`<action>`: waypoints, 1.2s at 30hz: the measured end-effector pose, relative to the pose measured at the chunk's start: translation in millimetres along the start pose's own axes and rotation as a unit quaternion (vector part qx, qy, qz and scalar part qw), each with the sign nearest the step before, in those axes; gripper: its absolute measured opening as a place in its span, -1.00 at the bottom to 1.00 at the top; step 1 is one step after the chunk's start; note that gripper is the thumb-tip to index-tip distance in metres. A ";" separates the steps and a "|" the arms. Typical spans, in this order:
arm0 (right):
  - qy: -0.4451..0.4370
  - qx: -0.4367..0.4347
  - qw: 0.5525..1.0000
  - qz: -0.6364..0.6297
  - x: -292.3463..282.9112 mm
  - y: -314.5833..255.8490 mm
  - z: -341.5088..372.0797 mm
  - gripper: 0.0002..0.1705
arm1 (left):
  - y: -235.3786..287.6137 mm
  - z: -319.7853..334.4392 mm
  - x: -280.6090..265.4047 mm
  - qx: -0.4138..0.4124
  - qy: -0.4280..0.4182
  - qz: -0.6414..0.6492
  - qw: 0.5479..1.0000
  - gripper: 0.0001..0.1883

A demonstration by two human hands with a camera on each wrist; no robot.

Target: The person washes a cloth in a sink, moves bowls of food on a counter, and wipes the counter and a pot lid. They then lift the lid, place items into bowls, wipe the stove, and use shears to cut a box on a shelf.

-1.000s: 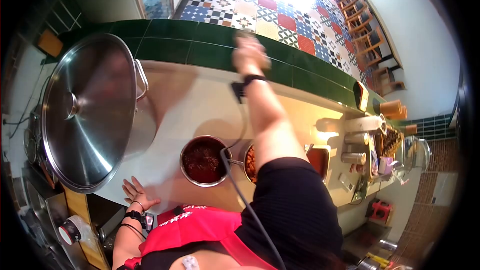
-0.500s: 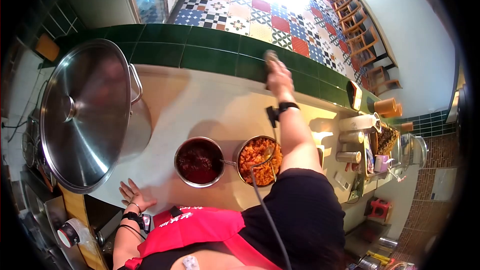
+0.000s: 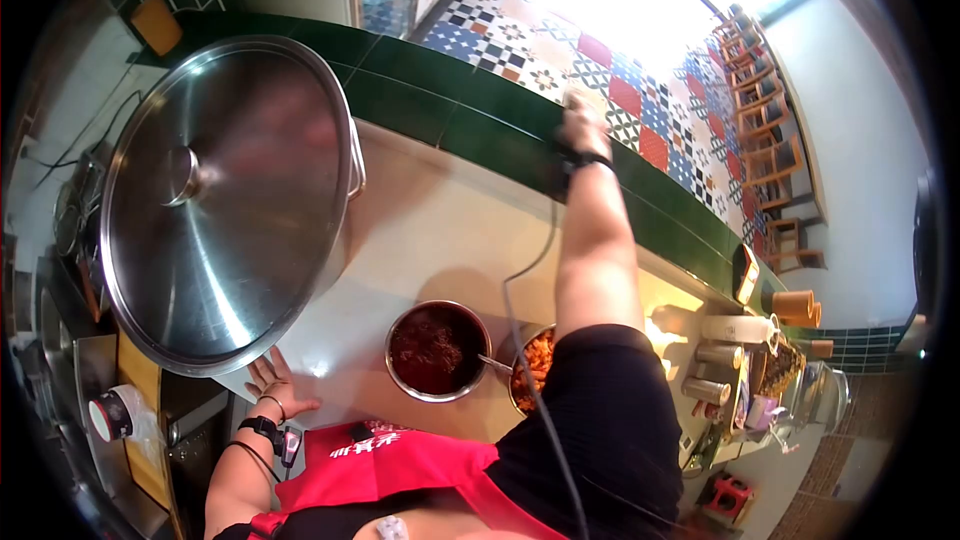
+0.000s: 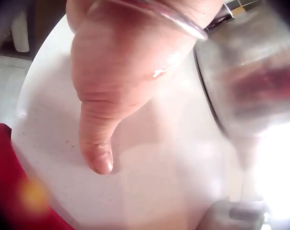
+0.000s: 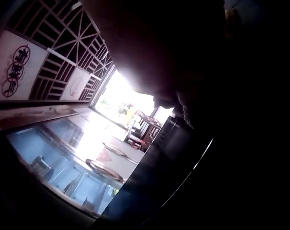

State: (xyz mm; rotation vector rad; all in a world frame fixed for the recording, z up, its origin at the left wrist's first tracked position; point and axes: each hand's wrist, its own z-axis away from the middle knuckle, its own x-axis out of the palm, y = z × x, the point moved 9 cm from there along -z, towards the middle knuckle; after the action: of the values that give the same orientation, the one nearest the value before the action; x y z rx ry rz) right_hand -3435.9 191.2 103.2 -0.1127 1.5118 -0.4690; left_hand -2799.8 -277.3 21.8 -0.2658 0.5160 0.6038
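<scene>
My left hand (image 3: 283, 392) rests on the white counter (image 3: 340, 360) with fingers spread, close by the large steel pot's lid (image 3: 240, 260). In the left wrist view its thumb (image 4: 98, 153) points down against the counter surface. My right hand (image 3: 588, 130) reaches far forward over the green tiled ledge (image 3: 490, 145). It grips a small, pale brownish, cloth-like thing (image 3: 583, 97), blurred here. Seen from the right wrist, that hand (image 5: 159, 57) is a dark shape and what it holds is hidden.
A steel pot of dark red sauce (image 3: 432, 350) and a pot of orange-red chunks (image 3: 537, 365), partly behind the right arm, stand on the counter. A cable (image 3: 530, 350) hangs from the right wrist. Canisters (image 3: 722, 353) stand at the right; patterned floor (image 3: 500, 30) lies beyond the ledge.
The right hand has moved rightward along the green ledge, then farther out to its outer edge. The left hand stays on the counter. The head view has shifted, bringing the big pot closer.
</scene>
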 end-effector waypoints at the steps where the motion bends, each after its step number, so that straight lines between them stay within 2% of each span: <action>1: 0.055 -0.124 0.989 0.059 28.1 -66.0 -3.7 -0.39 | -1.7 -0.4 -0.4 -0.007 0.003 0.005 1.000 0.54; 3: 0.051 -0.303 0.951 -0.029 68.3 -193.8 31.8 -0.38 | -2.5 -2.4 1.7 -0.007 0.005 -0.004 1.000 0.54; 4: -0.011 -0.323 0.946 -0.021 68.7 -239.2 79.4 -0.53 | -2.4 -0.8 0.7 -0.019 0.003 -0.001 1.000 0.54; 5: -0.025 -0.336 0.939 -0.066 68.7 -276.3 117.1 -0.55 | -5.1 -1.6 0.8 -0.027 0.006 0.003 1.000 0.54; 6: -0.032 -0.361 0.927 -0.094 104.5 -313.1 114.6 -0.56 | -4.7 -3.8 1.5 -0.015 0.006 0.006 1.000 0.54; 7: -0.024 -0.363 0.922 -0.135 126.0 -334.0 126.4 -0.64 | -5.0 -3.0 1.7 -0.003 0.004 0.008 1.000 0.54; 8: -0.079 -0.356 0.922 -0.130 79.0 -346.1 180.4 -0.69 | -3.0 2.0 -2.7 -0.011 -0.001 0.012 1.000 0.55; 9: -0.059 -0.439 0.886 -0.135 81.0 -358.0 196.8 -0.69 | -2.7 5.0 -5.6 -0.017 0.000 0.013 1.000 0.55; 11: -0.120 -0.496 0.853 -0.105 94.8 -358.8 208.9 -0.65 | 1.9 9.1 -8.9 -0.003 0.009 0.010 1.000 0.51; 12: -0.154 -0.558 0.811 -0.086 91.9 -358.9 223.6 -0.60 | 0.7 7.9 -6.9 -0.001 0.010 0.014 1.000 0.52; 16: -0.194 -0.575 0.794 -0.035 74.0 -293.2 249.1 -0.54 | 0.0 6.0 -2.6 -0.008 0.025 0.007 1.000 0.53; 17: -0.198 -0.603 0.770 -0.060 62.4 -275.4 256.5 -0.56 | 2.8 0.4 2.1 0.012 0.025 -0.013 1.000 0.53; 19: -0.198 -0.593 0.777 -0.074 66.0 -238.4 257.7 -0.58 | -6.0 -9.6 8.9 -0.032 0.051 0.007 0.998 0.52; 22: -0.199 -0.500 0.841 -0.057 29.7 -190.6 270.1 -0.62 | 0.5 -0.7 6.3 -0.012 0.060 -0.008 0.998 0.52; 23: -0.283 -0.348 0.889 -0.089 28.4 -160.4 265.0 -0.63 | 3.0 2.4 5.3 -0.012 0.066 0.010 0.998 0.52; 25: -0.284 -0.267 0.894 -0.222 3.7 -131.1 273.0 -0.62 | 2.0 -2.0 9.5 0.008 0.079 -0.004 0.997 0.51; 27: -0.254 -0.246 0.862 -0.364 -29.2 -113.4 284.9 -0.61 | -1.4 -5.1 9.3 -0.009 0.105 -0.004 0.994 0.51; 28: -0.283 -0.199 0.832 -0.433 -47.5 -105.4 298.8 -0.62 | 1.8 2.6 4.6 -0.002 0.114 -0.002 0.994 0.51; 31: -0.294 -0.203 0.740 -0.571 -100.6 -95.5 331.7 -0.60 | 5.0 21.2 -1.0 0.005 0.116 0.001 0.993 0.50; 32: -0.288 -0.210 0.742 -0.568 -117.1 -92.7 344.3 -0.60 | 4.9 25.3 -3.9 0.012 0.141 0.007 0.990 0.46; 34: -0.304 -0.195 0.675 -0.644 -149.2 -90.9 376.2 -0.58 | 0.1 33.5 -2.0 0.021 0.168 0.017 0.985 0.43; 35: -0.302 -0.200 0.676 -0.642 -163.3 -92.1 394.7 -0.58 | -2.3 40.1 -5.0 0.041 0.209 0.028 0.977 0.36; 36: -0.311 -0.207 0.642 -0.670 -179.0 -95.2 417.3 -0.57 | -6.9 48.1 -5.4 0.058 0.248 0.038 0.966 0.29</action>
State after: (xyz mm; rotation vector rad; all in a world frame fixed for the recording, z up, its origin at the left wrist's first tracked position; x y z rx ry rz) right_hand -3049.1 80.4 334.2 -1.6806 0.5476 -1.0813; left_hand -2781.1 -266.9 65.7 -0.2873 1.0464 0.5782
